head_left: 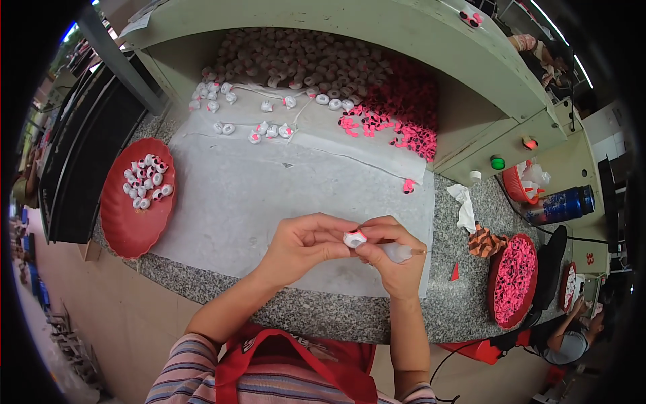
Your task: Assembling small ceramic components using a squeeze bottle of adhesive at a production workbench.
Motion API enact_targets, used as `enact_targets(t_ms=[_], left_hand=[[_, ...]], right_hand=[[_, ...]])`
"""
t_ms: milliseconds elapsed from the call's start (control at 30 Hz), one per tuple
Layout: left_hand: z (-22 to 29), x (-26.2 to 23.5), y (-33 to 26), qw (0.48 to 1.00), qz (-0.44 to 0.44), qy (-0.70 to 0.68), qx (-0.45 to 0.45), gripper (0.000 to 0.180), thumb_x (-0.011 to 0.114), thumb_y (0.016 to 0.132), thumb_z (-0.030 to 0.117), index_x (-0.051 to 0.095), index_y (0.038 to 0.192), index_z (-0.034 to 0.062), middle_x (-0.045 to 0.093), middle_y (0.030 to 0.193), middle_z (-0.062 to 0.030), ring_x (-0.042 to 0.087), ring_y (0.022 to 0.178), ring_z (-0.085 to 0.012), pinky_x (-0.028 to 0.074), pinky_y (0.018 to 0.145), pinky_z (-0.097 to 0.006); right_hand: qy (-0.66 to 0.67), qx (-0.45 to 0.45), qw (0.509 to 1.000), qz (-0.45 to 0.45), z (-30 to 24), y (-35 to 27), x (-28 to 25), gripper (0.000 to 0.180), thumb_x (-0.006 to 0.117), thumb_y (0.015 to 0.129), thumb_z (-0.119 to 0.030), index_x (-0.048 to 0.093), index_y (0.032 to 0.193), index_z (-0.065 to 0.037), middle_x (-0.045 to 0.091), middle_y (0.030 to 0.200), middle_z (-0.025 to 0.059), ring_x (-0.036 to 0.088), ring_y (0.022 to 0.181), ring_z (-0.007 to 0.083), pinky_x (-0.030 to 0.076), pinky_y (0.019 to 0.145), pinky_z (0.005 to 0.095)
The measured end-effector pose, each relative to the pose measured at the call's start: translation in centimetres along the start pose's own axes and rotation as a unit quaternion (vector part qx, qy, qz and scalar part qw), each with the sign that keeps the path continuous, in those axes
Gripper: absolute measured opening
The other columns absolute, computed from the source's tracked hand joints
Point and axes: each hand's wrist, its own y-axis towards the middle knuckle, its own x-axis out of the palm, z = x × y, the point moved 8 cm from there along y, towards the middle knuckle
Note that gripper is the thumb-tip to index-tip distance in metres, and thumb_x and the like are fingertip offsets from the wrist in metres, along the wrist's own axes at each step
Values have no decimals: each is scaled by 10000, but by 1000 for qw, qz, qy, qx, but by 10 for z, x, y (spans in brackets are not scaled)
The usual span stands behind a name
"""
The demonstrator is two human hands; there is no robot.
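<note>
Over the near part of the white sheet, my two hands meet. My left hand (301, 244) is closed, its thumb and fingers pinching a small rounded white piece (354, 239) with a dark and pinkish-red part at its top. My right hand (396, 259) touches the same piece from the other side with its fingertips. Against its palm it also grips a small translucent squeeze bottle (399, 252), whose narrow brownish tip points right. The fingers cover part of the piece and of the bottle.
White paper (229, 195) covers the speckled counter (316, 316). Under a green shelf (323, 20) lie heaped white pieces (289, 57) and pink-and-black parts (410, 101). A red dish (118, 222) of assembled pieces stands left; another red dish (531, 296), a blue bottle (558, 205) and a red basket (515, 185) stand right.
</note>
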Motion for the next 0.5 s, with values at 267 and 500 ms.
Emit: enact_targets(t_ms=[267, 500], left_hand=[[-9, -1, -1, 998, 54, 16, 5, 253, 580, 785, -36, 547, 1035, -54, 617, 935, -130, 609, 817, -174, 513, 701, -264], [6, -40, -1, 981, 118, 154, 2, 217, 558, 800, -20, 567, 1017, -20, 622, 906, -90, 595, 807, -119, 483, 710, -228]], right_hand=[[86, 195, 977, 5, 28, -3, 1, 146, 643, 714, 16, 585, 847, 32, 578, 879, 124, 571, 607, 127, 458, 482, 217], [-16, 65, 995, 67, 24, -4, 6, 130, 642, 723, -5, 571, 829, 23, 568, 905, 120, 553, 593, 125, 451, 498, 225]])
